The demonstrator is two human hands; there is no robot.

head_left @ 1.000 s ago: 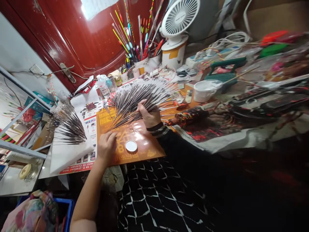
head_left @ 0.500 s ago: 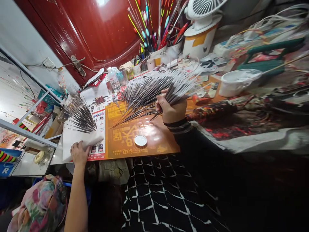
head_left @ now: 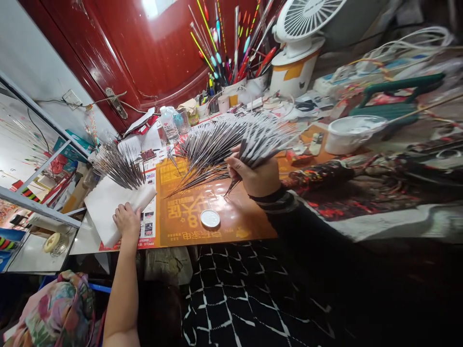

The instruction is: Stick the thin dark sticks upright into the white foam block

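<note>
My right hand [head_left: 256, 174] is closed around a bundle of thin dark sticks with pale ends [head_left: 265, 140]. Their dark points stick out below the fist, just above the orange tabletop mat [head_left: 191, 231]. A large heap of similar sticks [head_left: 210, 144] lies behind and left of that hand. On the left, my left hand [head_left: 127, 219] grips the near side of a white foam block [head_left: 101, 207], fingers over its top. Several dark sticks [head_left: 121, 166] stand fanned out at the block's far side; whether they are stuck into it I cannot tell. A round white lid [head_left: 210, 219] lies between my hands.
Tubs of colourful fishing floats [head_left: 235, 86] and a white fan [head_left: 298, 24] stand at the back. A water bottle [head_left: 169, 124] is behind the heap. To the right are a white bucket [head_left: 352, 135] and a paint-stained cloth [head_left: 333, 202]. A metal frame [head_left: 43, 212] borders the left.
My left hand has moved slightly right and the foam block has turned with it. The bundle in my right hand has come a little lower and nearer. The view has shifted slightly.
</note>
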